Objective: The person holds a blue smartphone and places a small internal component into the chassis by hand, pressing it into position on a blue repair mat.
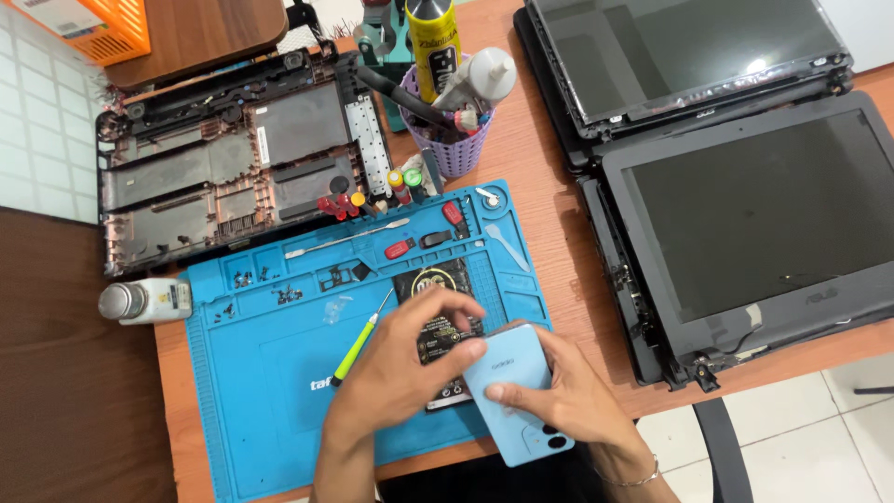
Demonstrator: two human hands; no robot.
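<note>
Both of my hands hold a light blue smartphone (pixel 517 396), back side up, with its dark camera block toward me, over the near edge of a blue repair mat (pixel 270 391). My left hand (pixel 400 363) grips the phone's far end with thumb and fingers. My right hand (pixel 568 396) presses on the phone's back with its thumb and holds it from the right. Under the hands a black flat battery-like part (pixel 433 284) lies on the mat. A green-handled screwdriver (pixel 358 343) lies just left of my left hand.
A stripped black laptop base (pixel 233 158) lies at the far left. Two laptop lids (pixel 745 214) are stacked on the right. A purple tool cup (pixel 456 140), a white bottle (pixel 144 300), several small screws (pixel 284 295) and a metal spudger (pixel 345 239) sit around the mat.
</note>
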